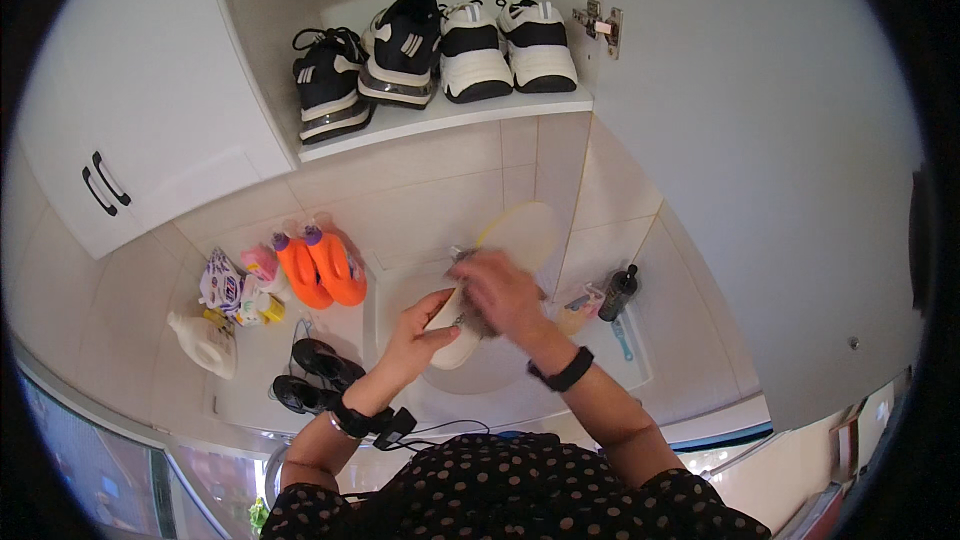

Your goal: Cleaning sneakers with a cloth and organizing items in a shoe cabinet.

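Over the white washbasin [381, 307], my left hand [420, 337] grips a pale shoe-shaped item [454, 352], thumb on top and fingers beneath. My right hand [510, 300], blurred by motion, is bent over its far side. Under the right palm and past its fingers shows a dark grey piece [477, 313], probably a cloth, which the fingers seem to hold; the blur hides its exact form. Part of the pale item is covered by the right hand.
Left of the basin stand orange detergent bottles [334, 270], a white jug [206, 345] and black shoes [326, 364]. At right are a dark bottle [619, 294] and a blue brush [622, 340]. Above, sneakers [476, 52] fill a cabinet shelf [450, 116]; its door [735, 165] hangs open.
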A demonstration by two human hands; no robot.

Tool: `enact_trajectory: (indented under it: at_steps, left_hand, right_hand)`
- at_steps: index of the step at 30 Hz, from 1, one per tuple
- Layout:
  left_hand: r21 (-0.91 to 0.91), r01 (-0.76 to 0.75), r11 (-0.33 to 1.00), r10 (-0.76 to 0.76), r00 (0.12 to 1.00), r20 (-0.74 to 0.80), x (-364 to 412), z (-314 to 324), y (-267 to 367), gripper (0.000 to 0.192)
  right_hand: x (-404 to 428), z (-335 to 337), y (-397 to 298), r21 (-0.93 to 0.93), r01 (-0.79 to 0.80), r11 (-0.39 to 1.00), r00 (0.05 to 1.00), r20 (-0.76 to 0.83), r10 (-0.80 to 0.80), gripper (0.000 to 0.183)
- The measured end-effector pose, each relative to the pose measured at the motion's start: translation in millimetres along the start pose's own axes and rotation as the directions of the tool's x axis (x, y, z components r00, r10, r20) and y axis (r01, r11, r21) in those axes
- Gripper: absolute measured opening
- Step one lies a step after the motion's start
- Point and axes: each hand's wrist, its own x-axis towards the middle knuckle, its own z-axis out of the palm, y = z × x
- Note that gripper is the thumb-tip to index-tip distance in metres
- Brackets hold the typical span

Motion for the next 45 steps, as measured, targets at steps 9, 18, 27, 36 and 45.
enact_trajectory:
  at_steps: [9, 18, 27, 36, 45]
  left_hand:
    - [0.849, -0.272, 0.453, 0.281, 0.947, 0.153, -25, -40, 49, 0.051]
    - [0.914, -0.378, -0.146, 0.639, 0.669, 0.379, 2, -43, 143, 0.043]
    - [0.994, -0.079, -0.073, 0.844, 0.526, 0.104, 100, -88, 282, 0.037]
    - [0.972, 0.229, -0.055, 0.731, 0.672, -0.117, 250, -111, 300, 0.036]
    - [0.835, 0.494, 0.242, 0.219, 0.811, -0.543, 350, -213, 260, 0.03]
  right_hand:
    - [-6, -75, 76, 0.433, -0.475, 0.766, 0.694, -0.351, 0.628, 0.02]
    - [-54, -47, 30, 0.059, -0.56, 0.826, 0.826, 0.118, 0.551, 0.022]
    - [-102, -82, 58, 0.131, -0.616, 0.777, 0.787, 0.079, 0.612, 0.025]
    - [-139, -95, 68, 0.164, -0.699, 0.697, 0.711, 0.048, 0.702, 0.025]
    - [-149, -96, 84, 0.147, -0.694, 0.705, 0.715, 0.019, 0.699, 0.027]
